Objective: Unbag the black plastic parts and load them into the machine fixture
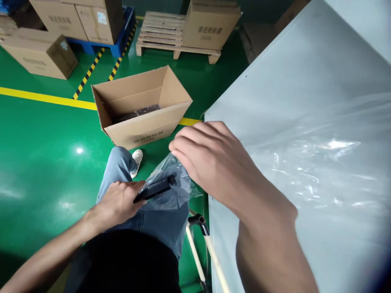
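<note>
Head cam, my only view. L hand (120, 203) is at lower ctr, fingers clenched on the near end of a black part (157, 188), long & slim, tilted up to the R. R hand (207, 156) is higher & to the R, thumb + fingers pinching the top edge of a clear bag (185, 185); fingertips partly hidden, so exact grip n/a. Far end of black part shows thru the plastic, so it looks partly in the bag; can't tell how much of the near end is covered. Both are above the wearer's jeans (166, 228), w/ one white shoe (137, 162) on the green floor (51, 162).

Just beyond the shoe: open carton (146, 126), upright, flat dark items (140, 112) low inside, too small to ID. R side: pale table (241, 101) w/ shiny plastic sheet (317, 167) over it, R forearm above. Tube frame (215, 252) w/ black joint, next to table's L edge.

Bkgd: wooden pallet (160, 30) w/ big box (210, 28) on its R part; blue pallet (117, 49) w/ stacked boxes (64, 20), another box (39, 55) on floor to the L. Yellow line (45, 97) runs behind open carton; black/yellow striped tape (88, 75) near blue pallet.
</note>
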Available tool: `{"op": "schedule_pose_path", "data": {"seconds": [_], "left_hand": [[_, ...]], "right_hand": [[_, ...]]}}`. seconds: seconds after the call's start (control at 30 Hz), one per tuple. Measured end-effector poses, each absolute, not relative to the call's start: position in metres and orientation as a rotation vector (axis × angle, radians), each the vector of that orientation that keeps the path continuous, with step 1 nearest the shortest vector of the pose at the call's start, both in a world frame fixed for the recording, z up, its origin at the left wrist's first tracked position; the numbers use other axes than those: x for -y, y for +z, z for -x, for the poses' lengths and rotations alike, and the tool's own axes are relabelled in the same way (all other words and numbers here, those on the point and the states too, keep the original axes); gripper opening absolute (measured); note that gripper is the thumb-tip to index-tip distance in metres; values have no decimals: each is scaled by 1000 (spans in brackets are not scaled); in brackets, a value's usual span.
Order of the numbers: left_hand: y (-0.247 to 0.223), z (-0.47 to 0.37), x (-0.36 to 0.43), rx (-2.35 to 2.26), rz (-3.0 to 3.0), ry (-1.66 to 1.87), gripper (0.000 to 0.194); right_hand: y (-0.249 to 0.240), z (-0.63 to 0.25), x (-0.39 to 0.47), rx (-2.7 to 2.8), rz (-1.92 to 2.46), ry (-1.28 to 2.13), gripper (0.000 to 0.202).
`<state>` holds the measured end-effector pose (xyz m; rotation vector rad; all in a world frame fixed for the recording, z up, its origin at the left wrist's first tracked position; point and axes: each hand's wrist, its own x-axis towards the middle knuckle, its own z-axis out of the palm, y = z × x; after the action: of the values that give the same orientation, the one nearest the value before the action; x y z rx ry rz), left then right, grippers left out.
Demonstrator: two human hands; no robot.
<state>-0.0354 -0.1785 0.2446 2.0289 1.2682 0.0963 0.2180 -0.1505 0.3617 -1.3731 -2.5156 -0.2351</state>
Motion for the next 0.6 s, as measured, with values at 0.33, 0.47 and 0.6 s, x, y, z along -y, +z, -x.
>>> {"op": "schedule_pose_path", "data": {"seconds": [0.33,0.47,0.6], "left_hand": [[223,24,148,-1243,-560,930,44],[216,15,146,-1199,-385,1047,41],[210,7,148,-1174,-364,1117,44]], "right_hand": [[272,-161,203,1840,1392,117,8],[226,-125,231,1919,1475,297,20],[205,-112,242,1979,1582,163,7]]}}
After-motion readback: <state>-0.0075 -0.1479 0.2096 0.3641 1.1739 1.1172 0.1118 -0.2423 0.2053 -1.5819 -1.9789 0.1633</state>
